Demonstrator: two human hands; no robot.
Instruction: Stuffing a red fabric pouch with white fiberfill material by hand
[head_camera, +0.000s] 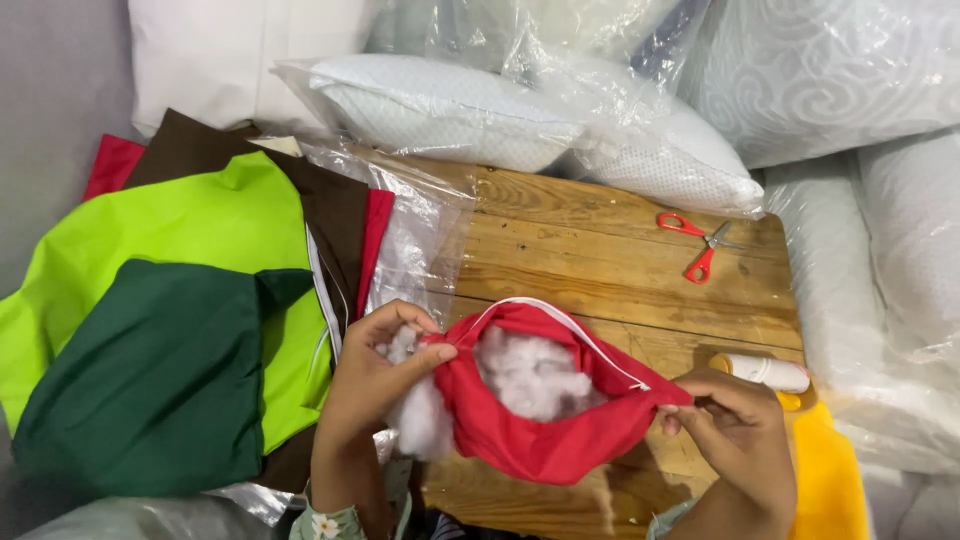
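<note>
A red fabric cover (545, 435) with a white zipper edge lies open at the near side of the wooden table (600, 250). White fluffy stuffing (530, 375) fills it, and a tuft hangs out at its left side. My left hand (375, 375) pinches the cover's left rim, with stuffing under the palm. My right hand (730, 425) pinches the right end of the opening by the zipper.
Red-handled scissors (697, 245) lie at the table's far right. A white and yellow tube (765, 373) rests by my right hand, above yellow cloth (830, 480). Lime, dark green, brown and red fabric pieces (180, 330) pile at left. Plastic-wrapped white pillows (520, 110) ring the back and right.
</note>
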